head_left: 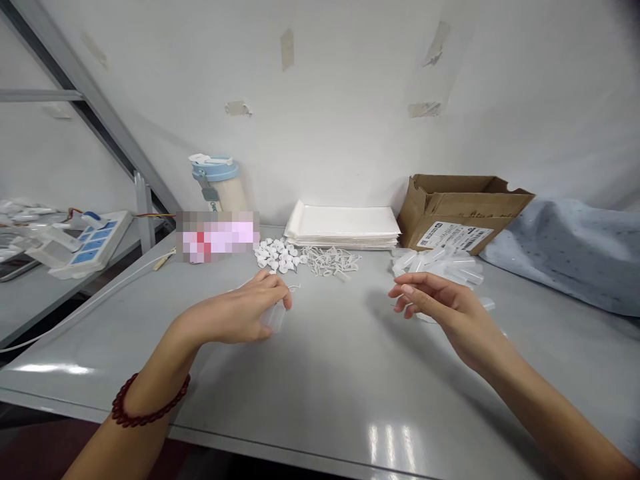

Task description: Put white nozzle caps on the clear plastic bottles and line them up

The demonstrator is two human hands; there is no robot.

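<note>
My left hand [255, 303], with a dark red bead bracelet [145, 417] on its wrist, is closed over a clear plastic tube-like piece [275, 320] low over the table. Its fingers and palm hide much of that piece, so I cannot tell whether there is more than one. Just behind it lie a heap of small white caps [280, 255] and a pile of thin white looped pieces [333, 261]. My right hand [437, 300] is open, its fingers loosely bent and slightly apart, holding nothing. Beyond it is a pile of clear plastic tubes [445, 263], partly hidden by the fingers.
A stack of white padded envelopes [345, 225] lies against the wall beside an open cardboard box [460, 210]. Pale blue cloth [570, 253] covers the right rear. A blue-lidded bottle [223, 183] stands behind a blurred pink patch. A white cable [100, 297] crosses the left side.
</note>
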